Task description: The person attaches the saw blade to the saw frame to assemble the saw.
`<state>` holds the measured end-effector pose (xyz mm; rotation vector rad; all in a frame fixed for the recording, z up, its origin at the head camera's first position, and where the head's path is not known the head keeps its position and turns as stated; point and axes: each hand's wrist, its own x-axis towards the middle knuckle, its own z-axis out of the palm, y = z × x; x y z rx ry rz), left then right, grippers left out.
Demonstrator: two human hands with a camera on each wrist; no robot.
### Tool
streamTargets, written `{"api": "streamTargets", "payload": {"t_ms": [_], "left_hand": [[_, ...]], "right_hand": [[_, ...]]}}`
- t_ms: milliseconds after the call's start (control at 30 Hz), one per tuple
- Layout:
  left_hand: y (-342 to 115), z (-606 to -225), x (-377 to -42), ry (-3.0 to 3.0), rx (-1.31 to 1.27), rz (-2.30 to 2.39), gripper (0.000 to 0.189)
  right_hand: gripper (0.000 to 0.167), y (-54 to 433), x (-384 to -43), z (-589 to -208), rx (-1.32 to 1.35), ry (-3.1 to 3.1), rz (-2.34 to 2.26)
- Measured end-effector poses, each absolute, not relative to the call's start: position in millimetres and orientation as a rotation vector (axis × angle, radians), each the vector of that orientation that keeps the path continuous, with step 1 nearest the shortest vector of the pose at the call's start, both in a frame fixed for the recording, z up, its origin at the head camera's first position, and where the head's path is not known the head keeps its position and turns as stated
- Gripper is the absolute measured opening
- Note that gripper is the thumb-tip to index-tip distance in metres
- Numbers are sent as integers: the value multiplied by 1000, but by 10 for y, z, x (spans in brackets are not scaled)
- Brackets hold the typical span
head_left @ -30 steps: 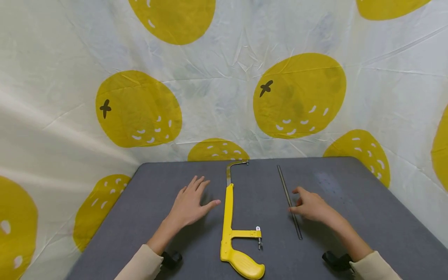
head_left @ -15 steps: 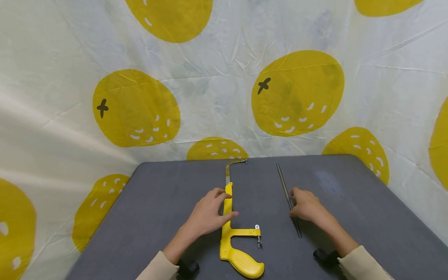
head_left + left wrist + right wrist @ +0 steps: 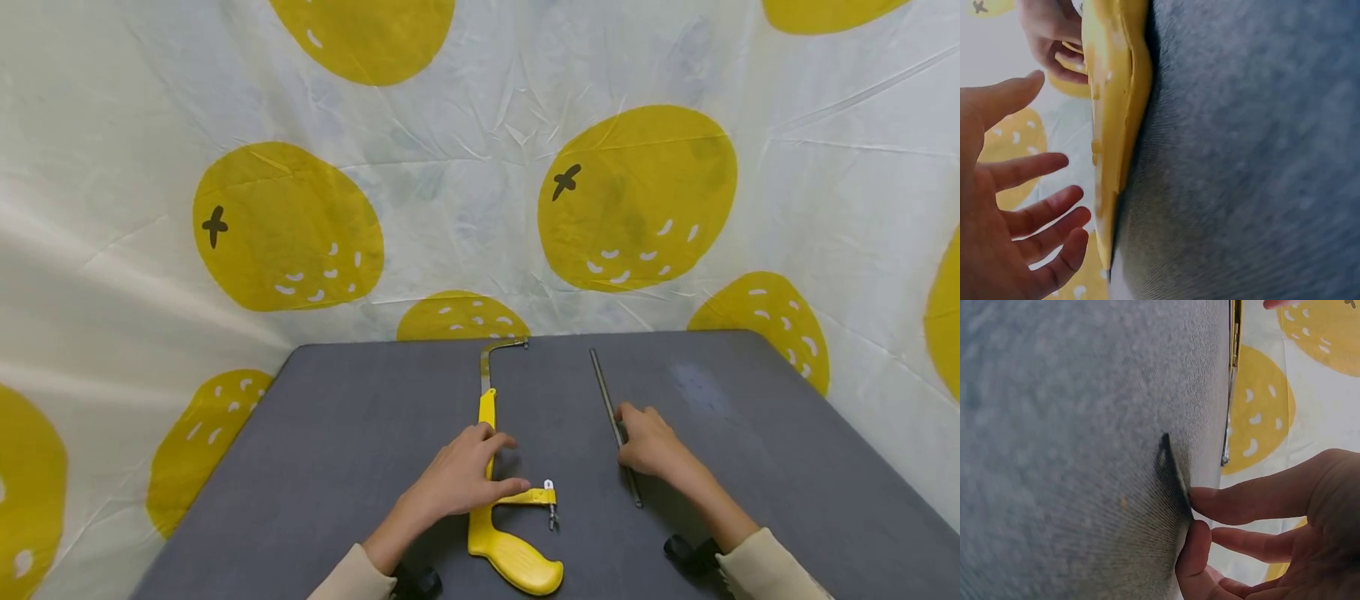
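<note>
A yellow hacksaw frame lies flat on the dark grey table, its handle toward me and its metal front bar at the far edge. My left hand is just over the frame's middle, hiding part of it; in the left wrist view its fingers are spread, apart from the yellow frame. To the right lies a thin dark hacksaw blade, separate from the frame. My right hand pinches it near its middle; the right wrist view shows thumb and index finger on the blade.
A wing nut hangs at the end of the frame's short yellow arm. Behind the table rises a pale cloth printed with big yellow fruit. A faint whitish patch marks the tabletop at right.
My left hand has moved right and nearer to me, from beside the hacksaw frame to over it. My right hand's fingers have closed on the blade. Frame and blade stay in place.
</note>
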<state>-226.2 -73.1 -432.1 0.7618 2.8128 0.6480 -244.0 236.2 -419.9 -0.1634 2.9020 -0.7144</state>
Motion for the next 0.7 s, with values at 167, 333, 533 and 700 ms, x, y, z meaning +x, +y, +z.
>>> {"api": "streamTargets", "payload": {"t_ms": [167,333,533,700], "left_hand": [[-729,-4305,-2240,2747,831,599,56],[-718,-4326,-2241,2655,908,586,46],[-705,-4384,-2253,2645,963,569,35],[-696,-4392,-2245,2637,982,568,26]], "right_hand": [[55,2348,-2448,-4211,-158,2902,-740],[58,2317,-2445,-4237,-172,2887,-761],[59,2302,-2442,-4243,-207,2871,-733],[60,2325,-2442,-4252,-235,2869,-728]]}}
